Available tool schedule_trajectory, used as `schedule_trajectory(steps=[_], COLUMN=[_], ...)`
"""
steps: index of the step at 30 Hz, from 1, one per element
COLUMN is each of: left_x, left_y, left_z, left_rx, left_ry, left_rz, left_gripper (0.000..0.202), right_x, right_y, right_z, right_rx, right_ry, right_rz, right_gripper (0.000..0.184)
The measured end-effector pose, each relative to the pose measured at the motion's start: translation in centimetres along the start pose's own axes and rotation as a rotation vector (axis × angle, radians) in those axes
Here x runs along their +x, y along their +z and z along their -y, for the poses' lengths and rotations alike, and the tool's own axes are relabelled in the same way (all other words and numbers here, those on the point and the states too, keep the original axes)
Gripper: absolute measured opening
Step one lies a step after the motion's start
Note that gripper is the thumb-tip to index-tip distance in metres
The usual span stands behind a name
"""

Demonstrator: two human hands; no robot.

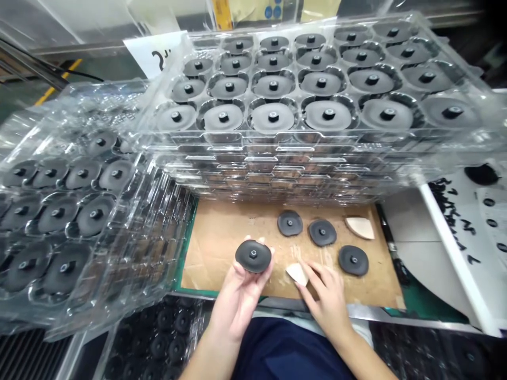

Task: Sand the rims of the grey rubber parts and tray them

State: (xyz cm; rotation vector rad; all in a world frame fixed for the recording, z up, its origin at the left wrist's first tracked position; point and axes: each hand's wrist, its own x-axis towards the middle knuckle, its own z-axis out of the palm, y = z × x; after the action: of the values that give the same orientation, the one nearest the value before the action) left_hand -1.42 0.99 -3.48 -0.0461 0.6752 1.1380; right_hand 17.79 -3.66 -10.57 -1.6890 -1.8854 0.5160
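Note:
In my left hand [240,295] lies a black rounded disc [247,257] with a small raised hub at its centre, hub side up, gripped at the edges by my fingers. My right hand [327,295] pinches a small pale wedge-shaped pad [297,274] between thumb and fingers, just right of the disc and apart from it. Three similar discs rest on the cardboard sheet [222,221]: one at the back [290,224], one beside it [322,233] and one to the right [353,260]. A second pale wedge pad [360,227] lies near the sheet's right side.
A tall stack of clear plastic trays [277,138] filled with black discs stands behind the cardboard. Another tray stack [130,232] rises at the left. A white bar [455,253] and a black pen-like object [388,232] border the right side. More discs show below the table edge.

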Motion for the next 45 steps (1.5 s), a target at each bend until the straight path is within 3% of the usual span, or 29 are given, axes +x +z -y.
schedule_trajectory(steps=[4, 7, 10, 17, 23, 30, 35, 39, 42, 45], left_x=[-0.7, -1.3, -1.9, -3.0, -3.4, -3.0, -2.9, -2.8, -2.9, -3.0], left_y=[0.8, 1.3, 1.4, 2.0, 2.9, 3.8, 3.9, 4.0, 4.0, 4.0], left_z=[-0.1, -0.2, -0.4, -0.6, -0.1, -0.1, 0.1, 0.2, 0.2, 0.1], left_rx=[0.104, 0.188, 0.244, 0.257, 0.229, 0.237, 0.227, 0.246, 0.251, 0.244], left_ry=[0.046, 0.102, 0.131, 0.153, 0.078, 0.156, 0.214, 0.217, 0.251, 0.202], left_rz=[-0.038, -0.056, -0.081, -0.083, -0.037, -0.051, -0.033, -0.051, -0.051, -0.054], left_gripper=[0.066, 0.064, 0.056, 0.051, 0.05, 0.045, 0.051, 0.048, 0.051, 0.046], right_x=[3.5, 5.6, 6.2, 5.9, 6.2, 5.1, 5.3, 5.4, 5.2, 5.0], right_y=[-2.9, -4.7, -5.2, -5.1, -6.0, -6.8, -7.0, -7.0, -7.0, -7.1], right_z=[3.4, 6.8, 8.7, 8.3, 7.7, 9.8, 9.8, 9.8, 9.8, 9.6], right_rx=[0.144, 0.253, 0.306, 0.199, 0.381, 0.364, 0.275, 0.331, 0.281, 0.311], right_ry=[-0.07, -0.166, -0.252, -0.206, -0.066, -0.318, -0.258, -0.312, -0.252, -0.274], right_rz=[0.042, -0.013, -0.024, -0.133, -0.135, -0.067, -0.129, -0.076, -0.124, -0.097], right_gripper=[0.034, 0.027, 0.028, 0.026, 0.027, 0.026, 0.026, 0.027, 0.026, 0.027])
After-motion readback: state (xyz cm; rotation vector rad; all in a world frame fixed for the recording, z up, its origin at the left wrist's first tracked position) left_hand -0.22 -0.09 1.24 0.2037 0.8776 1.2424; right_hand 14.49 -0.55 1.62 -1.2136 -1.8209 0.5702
